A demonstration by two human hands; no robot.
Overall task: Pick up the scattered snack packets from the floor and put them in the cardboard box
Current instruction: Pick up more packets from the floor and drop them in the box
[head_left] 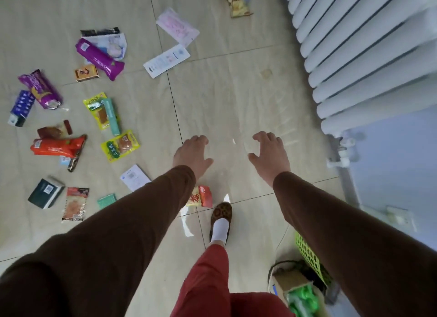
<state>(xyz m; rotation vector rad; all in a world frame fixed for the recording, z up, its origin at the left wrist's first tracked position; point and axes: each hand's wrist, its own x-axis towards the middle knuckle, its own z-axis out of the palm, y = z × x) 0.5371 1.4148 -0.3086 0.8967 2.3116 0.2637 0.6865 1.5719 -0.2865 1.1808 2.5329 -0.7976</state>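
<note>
Lying left of both spread, empty hands (230, 154), snack packets (99, 59) litter the floor (236, 92).

On the floor before me I count two purple tube packets (99, 58) (40, 89), two yellow sachets (98, 109) (120, 145), one orange packet (58, 147), one red-and-yellow packet (200, 196), one pink-printed white pouch (177, 26), one beige chip bag (237, 1), one small orange box (86, 73), one blue box (21, 108), one dark green box (45, 193), and two hands of mine, left hand (191, 157) and right hand (270, 154).
</note>
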